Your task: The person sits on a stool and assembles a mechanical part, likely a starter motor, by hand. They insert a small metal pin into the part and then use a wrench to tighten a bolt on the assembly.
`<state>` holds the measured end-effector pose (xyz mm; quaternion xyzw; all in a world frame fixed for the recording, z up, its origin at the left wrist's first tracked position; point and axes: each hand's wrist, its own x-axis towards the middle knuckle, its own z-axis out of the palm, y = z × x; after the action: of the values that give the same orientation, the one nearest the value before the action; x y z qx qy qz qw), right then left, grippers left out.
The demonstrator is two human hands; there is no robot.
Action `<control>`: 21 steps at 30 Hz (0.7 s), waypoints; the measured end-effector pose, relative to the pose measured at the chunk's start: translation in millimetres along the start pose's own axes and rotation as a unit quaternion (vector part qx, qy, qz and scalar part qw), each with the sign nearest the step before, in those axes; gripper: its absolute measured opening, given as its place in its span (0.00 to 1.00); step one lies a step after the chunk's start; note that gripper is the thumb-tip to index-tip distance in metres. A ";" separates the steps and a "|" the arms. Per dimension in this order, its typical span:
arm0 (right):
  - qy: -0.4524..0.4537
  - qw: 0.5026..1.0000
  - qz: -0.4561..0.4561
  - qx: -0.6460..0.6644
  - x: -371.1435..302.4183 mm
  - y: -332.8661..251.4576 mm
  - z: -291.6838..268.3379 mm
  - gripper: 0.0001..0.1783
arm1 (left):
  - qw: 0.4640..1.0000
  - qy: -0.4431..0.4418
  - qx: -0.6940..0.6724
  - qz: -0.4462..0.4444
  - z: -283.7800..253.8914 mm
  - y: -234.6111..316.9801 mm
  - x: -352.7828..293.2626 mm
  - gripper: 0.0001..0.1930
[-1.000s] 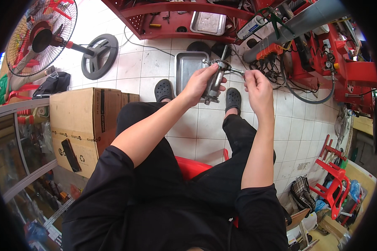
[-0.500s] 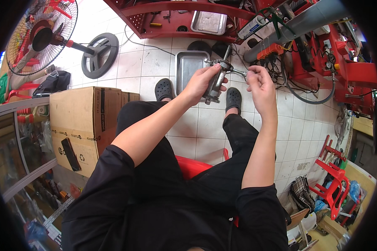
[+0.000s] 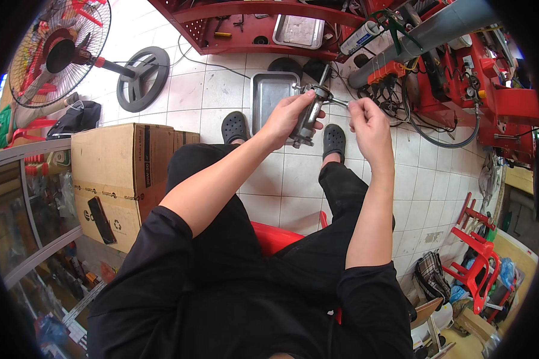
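Note:
My left hand (image 3: 286,119) is wrapped round a grey metal mechanical part (image 3: 307,124) with a cylindrical body, a flange and a rod sticking out at its far end. It is held up tilted above the floor between my feet. My right hand (image 3: 371,124) pinches the end of a slim silver tool (image 3: 339,103), which looks like a wrench. The tool's other end meets the flange end of the part; the exact contact is too small to make out.
Beyond the part, a metal tray (image 3: 259,99) lies on the tiled floor. A red tool cart (image 3: 245,45) stands ahead, and red machinery with hoses (image 3: 491,110) is at the right. To the left are a cardboard box (image 3: 105,179) bearing a phone and a standing fan (image 3: 60,57).
My right hand has turned slightly and its fingers have closed in on the tool's end. The left hand and the metal part stay almost in place.

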<state>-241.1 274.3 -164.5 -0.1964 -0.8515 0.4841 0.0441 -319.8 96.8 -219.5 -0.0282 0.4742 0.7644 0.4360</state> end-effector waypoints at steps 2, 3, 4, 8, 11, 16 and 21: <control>-0.001 1.000 0.026 0.002 1.4 2.6 -1.7 0.16 | 1.000 -0.001 0.001 -0.001 0.3 -0.1 0.2 0.23; 0.008 1.000 0.024 0.017 1.2 2.6 -1.5 0.16 | 1.000 -0.001 0.002 0.000 0.5 -0.2 0.4 0.23; 0.016 0.999 0.021 0.032 1.2 0.7 -0.8 0.16 | 1.000 0.000 0.003 0.000 0.3 -0.2 0.3 0.23; 0.004 0.999 -0.038 0.015 -4.9 -7.8 2.8 0.18 | 1.000 -0.002 0.004 0.003 0.9 -0.3 -0.3 0.23; -0.009 1.000 0.010 0.008 1.4 4.3 -0.5 0.17 | 1.000 -0.006 0.006 0.003 1.3 -0.4 -0.5 0.23; 0.012 1.000 -0.024 0.008 -4.4 -11.4 0.2 0.16 | 1.000 -0.006 0.007 0.005 0.1 -0.6 -0.4 0.22; -0.016 0.999 0.030 0.006 3.9 10.0 -0.5 0.15 | 1.000 -0.006 0.008 0.005 2.3 0.2 -0.3 0.22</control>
<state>-241.6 280.8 -173.1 -0.2133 -0.8430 0.4936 0.0171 -318.8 98.4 -217.9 -0.0176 0.4780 0.7625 0.4356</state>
